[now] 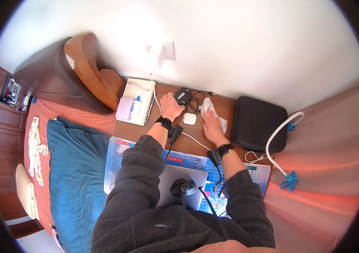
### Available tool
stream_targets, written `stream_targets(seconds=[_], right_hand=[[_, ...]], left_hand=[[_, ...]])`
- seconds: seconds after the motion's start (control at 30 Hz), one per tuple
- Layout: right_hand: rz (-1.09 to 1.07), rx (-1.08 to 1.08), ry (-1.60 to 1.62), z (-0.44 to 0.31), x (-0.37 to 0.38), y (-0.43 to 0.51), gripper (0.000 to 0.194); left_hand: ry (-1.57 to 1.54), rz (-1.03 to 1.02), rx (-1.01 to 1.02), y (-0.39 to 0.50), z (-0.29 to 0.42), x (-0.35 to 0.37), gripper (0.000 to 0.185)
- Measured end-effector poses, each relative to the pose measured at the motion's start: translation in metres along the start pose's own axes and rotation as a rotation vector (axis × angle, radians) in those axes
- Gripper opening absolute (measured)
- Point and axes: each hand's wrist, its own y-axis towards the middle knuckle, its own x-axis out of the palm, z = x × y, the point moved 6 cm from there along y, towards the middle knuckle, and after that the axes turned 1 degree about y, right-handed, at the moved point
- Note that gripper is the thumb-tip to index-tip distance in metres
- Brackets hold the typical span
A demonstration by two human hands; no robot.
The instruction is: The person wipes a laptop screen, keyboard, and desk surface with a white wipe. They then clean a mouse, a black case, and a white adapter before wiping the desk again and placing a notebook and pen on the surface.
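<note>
My left hand [171, 107] has its fingers around the left side of a small black corded device [182, 96] near the back edge of the wooden desk [195, 134]. The device's thin black cable [194, 106] lies coiled just right of it. A white earbud case [189, 118] rests between my hands, touching neither. Flat under my right hand [213, 126] is a crumpled white tissue [207, 104], pressed against the desk top. Black straps circle both wrists.
Left on the desk, a spiral notebook [132, 95] carries a lilac box [125, 108] and a small white bottle [136, 109]. A black zip case [259, 121] stands right. Nearer me are a printed desk mat [116, 164] and a silver laptop [174, 177]. A charging cable [153, 91] hangs from the wall charger [157, 57].
</note>
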Motion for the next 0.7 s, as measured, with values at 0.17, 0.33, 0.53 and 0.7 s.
stream_targets(seconds=[0.17, 0.33, 0.53, 0.7], right_hand=[[0.222, -0.053, 0.161, 0.007, -0.025, -0.059, 0.035], [0.471, 0.230, 0.428, -0.004, -0.072, -0.063, 0.033], [0.588, -0.215, 0.364, -0.111, -0.125, -0.048, 0.036], [0.382, -0.274, 0.284, -0.129, -0.118, -0.041, 0.040]], left_hand=[[-0.344, 0.038, 0.035, -0.007, 0.005, -0.016, 0.062], [-0.473, 0.196, 0.213, -0.048, 0.036, -0.050, 0.058], [-0.540, 0.175, 0.322, -0.100, 0.068, -0.062, 0.062], [-0.664, 0.135, 0.285, -0.126, 0.066, -0.064, 0.064]])
